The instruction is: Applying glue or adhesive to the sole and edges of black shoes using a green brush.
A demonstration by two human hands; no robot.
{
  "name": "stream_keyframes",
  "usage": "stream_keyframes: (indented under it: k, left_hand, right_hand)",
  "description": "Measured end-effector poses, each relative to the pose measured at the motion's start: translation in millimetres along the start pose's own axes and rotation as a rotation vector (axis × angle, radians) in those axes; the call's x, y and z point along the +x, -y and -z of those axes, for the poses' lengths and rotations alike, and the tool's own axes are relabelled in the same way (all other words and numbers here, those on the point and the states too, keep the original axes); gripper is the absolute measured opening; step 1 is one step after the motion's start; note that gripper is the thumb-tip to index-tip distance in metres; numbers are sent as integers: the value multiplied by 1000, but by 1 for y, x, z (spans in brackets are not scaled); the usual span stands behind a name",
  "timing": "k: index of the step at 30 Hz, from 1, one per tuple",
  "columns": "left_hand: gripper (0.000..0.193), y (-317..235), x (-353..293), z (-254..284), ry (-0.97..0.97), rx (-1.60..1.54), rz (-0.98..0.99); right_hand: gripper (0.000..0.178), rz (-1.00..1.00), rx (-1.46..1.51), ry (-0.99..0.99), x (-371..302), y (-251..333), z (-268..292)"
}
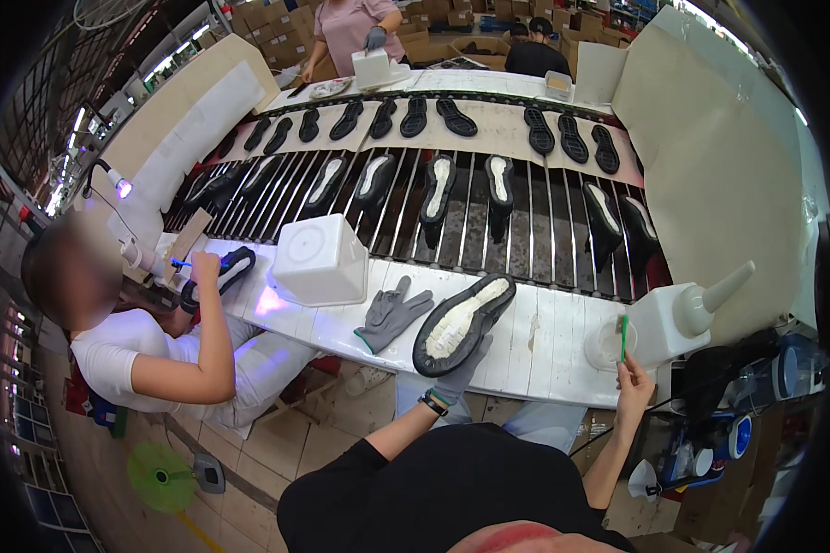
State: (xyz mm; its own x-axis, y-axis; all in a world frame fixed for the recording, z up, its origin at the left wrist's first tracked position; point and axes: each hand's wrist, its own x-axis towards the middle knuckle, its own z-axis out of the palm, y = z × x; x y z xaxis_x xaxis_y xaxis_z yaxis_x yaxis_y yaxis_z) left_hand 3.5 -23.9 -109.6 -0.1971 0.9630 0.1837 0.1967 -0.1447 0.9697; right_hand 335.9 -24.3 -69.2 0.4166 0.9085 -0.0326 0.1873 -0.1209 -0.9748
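My left hand (461, 371), in a grey glove, grips the heel end of a black shoe (433, 341) turned sole side up over the white bench; its bottom shows a white, rough-looking inner area. My right hand (633, 387) is bare and pinches a thin green-handled brush (624, 339). The brush stands upright at a shallow round white tub (599, 350), its tip partly over the rim. Beside the tub is a white plastic jug (659, 327) with a long spout. An unworn grey glove (394, 315) lies flat left of the shoe.
Across the bench, a conveyor of metal rods (470, 221) carries several upturned black shoes, with black outsoles (415, 118) on a shelf beyond. A white square container (320, 263) stands left of the glove. A co-worker (171, 355) brushes another shoe at left. Pale panels (729, 157) flank the conveyor.
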Motion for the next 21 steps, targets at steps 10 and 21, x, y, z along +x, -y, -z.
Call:
stream_keyframes:
  k: [10,21]
  left_hand:
    - [49,46,-21,17,-96,30,-55]
    - [59,17,-35,-1,68,603,-238]
  right_hand:
    - [21,150,-391,-114,-4,46,-13]
    - [18,101,-894,-166,-8,43,-12]
